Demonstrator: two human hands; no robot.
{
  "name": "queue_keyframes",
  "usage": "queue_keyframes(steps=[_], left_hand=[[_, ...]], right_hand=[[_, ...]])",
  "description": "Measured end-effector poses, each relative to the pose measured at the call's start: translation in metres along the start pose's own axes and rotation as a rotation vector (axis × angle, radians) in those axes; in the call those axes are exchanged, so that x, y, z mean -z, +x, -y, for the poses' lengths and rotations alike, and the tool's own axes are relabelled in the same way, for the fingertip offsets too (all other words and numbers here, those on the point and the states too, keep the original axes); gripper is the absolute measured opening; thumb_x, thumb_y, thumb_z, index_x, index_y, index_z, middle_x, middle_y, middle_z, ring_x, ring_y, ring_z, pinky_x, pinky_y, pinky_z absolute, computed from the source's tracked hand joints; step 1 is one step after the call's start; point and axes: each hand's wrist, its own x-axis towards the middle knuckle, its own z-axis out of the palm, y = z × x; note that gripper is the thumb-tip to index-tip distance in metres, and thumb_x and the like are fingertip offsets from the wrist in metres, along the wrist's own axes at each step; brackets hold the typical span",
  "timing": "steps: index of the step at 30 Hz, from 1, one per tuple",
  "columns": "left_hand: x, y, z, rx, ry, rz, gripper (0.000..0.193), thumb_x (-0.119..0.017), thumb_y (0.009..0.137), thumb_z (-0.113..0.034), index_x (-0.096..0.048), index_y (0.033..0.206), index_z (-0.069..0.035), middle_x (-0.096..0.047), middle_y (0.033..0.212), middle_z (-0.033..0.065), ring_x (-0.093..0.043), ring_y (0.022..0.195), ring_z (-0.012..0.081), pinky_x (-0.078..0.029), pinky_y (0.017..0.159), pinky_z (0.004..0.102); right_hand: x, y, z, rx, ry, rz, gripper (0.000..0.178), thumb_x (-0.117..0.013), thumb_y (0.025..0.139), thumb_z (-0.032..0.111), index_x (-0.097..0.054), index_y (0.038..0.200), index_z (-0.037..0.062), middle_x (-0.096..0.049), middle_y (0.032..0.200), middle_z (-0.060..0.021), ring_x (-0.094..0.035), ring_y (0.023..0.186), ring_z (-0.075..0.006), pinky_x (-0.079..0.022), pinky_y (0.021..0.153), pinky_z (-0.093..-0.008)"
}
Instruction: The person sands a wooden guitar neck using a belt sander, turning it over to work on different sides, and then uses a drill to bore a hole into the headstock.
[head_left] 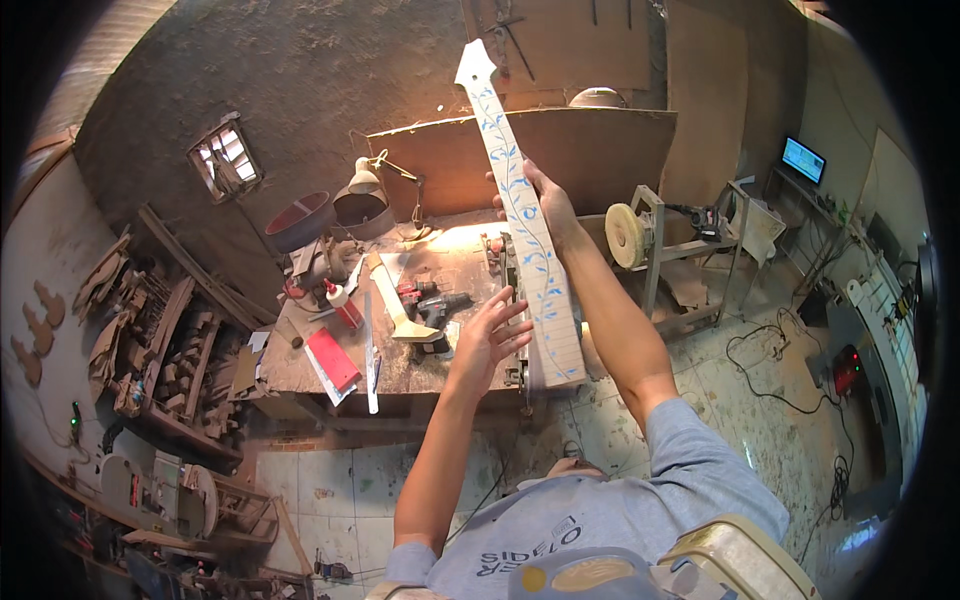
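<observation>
A pale guitar neck with a blue vine inlay along its fretboard is held up in front of me, its pointed headstock at the far end. My right hand grips it around the middle; the thumb side lies on the right edge and fingertips show past the left edge. Beside the wide lower end is my left hand, its fingers spread toward the neck's left edge. Whether those fingertips touch the wood, I cannot tell. Behind on the workbench lies a second, plain wooden neck.
On the bench are a drill, a glue bottle, a red block, a metal ruler and a lit desk lamp. A round wheel on a stand is to the right. Wood scraps fill a left-hand rack; cables trail across the floor.
</observation>
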Motion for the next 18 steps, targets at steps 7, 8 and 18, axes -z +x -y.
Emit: queue_keyframes(steps=[7,8,18], left_hand=[[0.025,0.005,-0.019,-0.142,0.078,-0.142,0.048,-0.050,0.106,-0.024,-0.047,0.147,0.001,-0.063,0.134,0.0184,-0.069,0.112,0.0268,-0.058,0.096,0.0401],[0.025,0.004,-0.023,-0.160,0.100,-0.155,0.047,-0.051,0.106,-0.023,-0.049,0.146,0.000,-0.063,0.134,0.0180,-0.069,0.112,0.0264,-0.058,0.096,0.0400],[0.043,0.001,-0.038,-0.395,0.441,-0.312,0.042,-0.064,0.099,-0.015,-0.060,0.137,0.000,-0.067,0.131,0.0152,-0.069,0.109,0.0221,-0.056,0.093,0.0323]], right_hand=[[-0.016,-0.018,0.008,-0.117,-0.120,0.164,0.057,-0.038,0.110,0.035,-0.029,0.162,0.0156,-0.063,0.123,-0.0136,-0.069,0.082,-0.0177,-0.060,0.067,-0.0318],[-0.019,-0.021,0.007,-0.136,-0.140,0.172,0.058,-0.039,0.109,0.035,-0.029,0.163,0.0157,-0.063,0.123,-0.0132,-0.069,0.082,-0.0179,-0.060,0.068,-0.0318],[-0.030,-0.034,-0.006,-0.249,-0.403,0.308,0.060,-0.054,0.105,0.033,-0.037,0.160,0.0160,-0.064,0.124,-0.0093,-0.068,0.086,-0.0168,-0.059,0.075,-0.0312]])
